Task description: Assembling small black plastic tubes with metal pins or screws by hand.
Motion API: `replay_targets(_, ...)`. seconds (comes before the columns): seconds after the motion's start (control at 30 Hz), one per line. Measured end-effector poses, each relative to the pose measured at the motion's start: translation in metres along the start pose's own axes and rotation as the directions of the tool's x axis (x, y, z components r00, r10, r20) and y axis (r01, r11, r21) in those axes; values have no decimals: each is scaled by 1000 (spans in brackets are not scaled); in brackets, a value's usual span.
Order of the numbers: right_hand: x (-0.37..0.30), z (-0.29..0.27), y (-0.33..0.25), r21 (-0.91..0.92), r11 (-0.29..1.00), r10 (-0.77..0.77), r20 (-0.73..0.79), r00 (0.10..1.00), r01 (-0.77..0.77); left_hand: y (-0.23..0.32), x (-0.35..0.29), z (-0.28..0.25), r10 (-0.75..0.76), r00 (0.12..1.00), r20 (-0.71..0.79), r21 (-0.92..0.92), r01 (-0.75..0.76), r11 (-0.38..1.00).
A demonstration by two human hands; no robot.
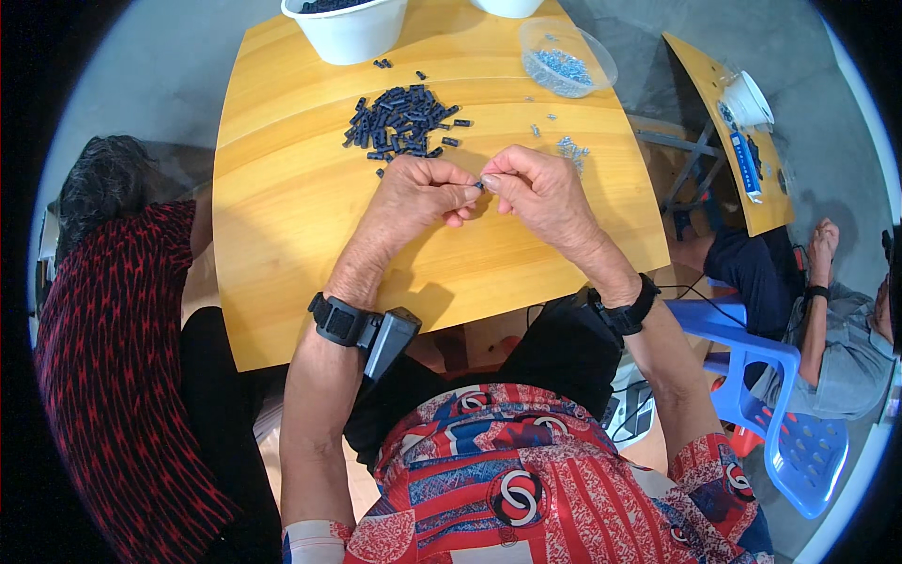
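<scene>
Over the wooden table, my left hand pinches a small black plastic piece, mostly covered by the fingertips. My right hand meets it there, thumb and finger closed at the end of the same piece. Whatever else the right fingertips may hold is too small to make out. Just beyond my left hand lies a heap of short black plastic pieces, with a few strays around it. Past my right hand is a small scatter of tiny silvery metal parts.
A white tub of black pieces stands at the table's far edge. Right of it sits a clear round bowl of small metal parts. One person sits close on the left; another is at right, near a blue plastic chair.
</scene>
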State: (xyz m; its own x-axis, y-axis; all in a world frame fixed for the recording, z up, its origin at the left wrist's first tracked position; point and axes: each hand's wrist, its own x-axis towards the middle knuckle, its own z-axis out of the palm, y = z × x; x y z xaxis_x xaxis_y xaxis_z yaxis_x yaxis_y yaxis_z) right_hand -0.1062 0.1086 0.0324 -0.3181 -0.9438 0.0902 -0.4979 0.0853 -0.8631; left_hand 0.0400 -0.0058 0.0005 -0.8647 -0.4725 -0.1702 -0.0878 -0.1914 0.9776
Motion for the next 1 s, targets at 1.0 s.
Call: replay_targets(1.0,-15,-3,8,-619,658,-465,114,878,429,0,0,6,12,999,-53,21,-11,1000)
